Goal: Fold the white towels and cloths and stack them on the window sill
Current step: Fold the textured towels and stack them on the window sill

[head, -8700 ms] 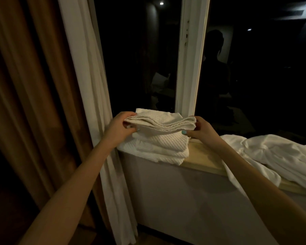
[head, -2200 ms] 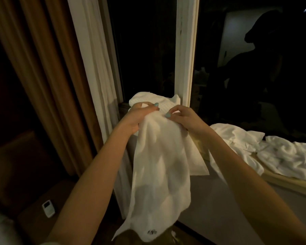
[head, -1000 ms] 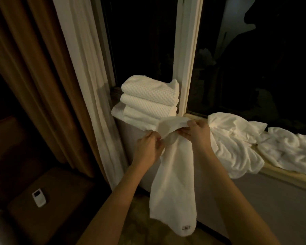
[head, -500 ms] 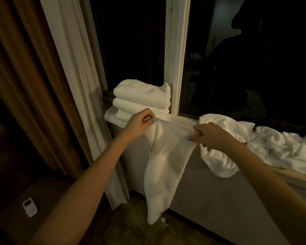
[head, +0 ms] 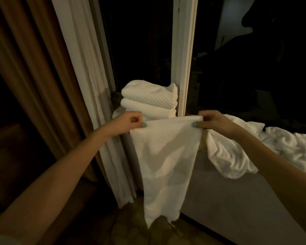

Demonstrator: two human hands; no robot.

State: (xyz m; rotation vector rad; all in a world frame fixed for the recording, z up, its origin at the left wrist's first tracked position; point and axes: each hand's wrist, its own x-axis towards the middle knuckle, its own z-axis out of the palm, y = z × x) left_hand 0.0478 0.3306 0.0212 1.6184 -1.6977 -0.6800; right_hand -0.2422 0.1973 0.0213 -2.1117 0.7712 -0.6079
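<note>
White cloth [head: 166,156] hangs before the folded towel stack [head: 148,101], top edge taut; left hand [head: 129,123] and right hand [head: 217,123], each grip clamped on one corner. Crumpled towels [head: 281,145] lie right of the stack.

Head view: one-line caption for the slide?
Left hand and right hand pinch the top corners of a white cloth hanging in front of folded towels, crumpled linen alongside.

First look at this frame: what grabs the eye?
A long white cloth hangs centre frame, its top edge stretched between the left hand and right hand, each pinching a corner. Behind it a stack of folded towels sits beside the window post; a crumpled white heap sprawls to the right.
</note>
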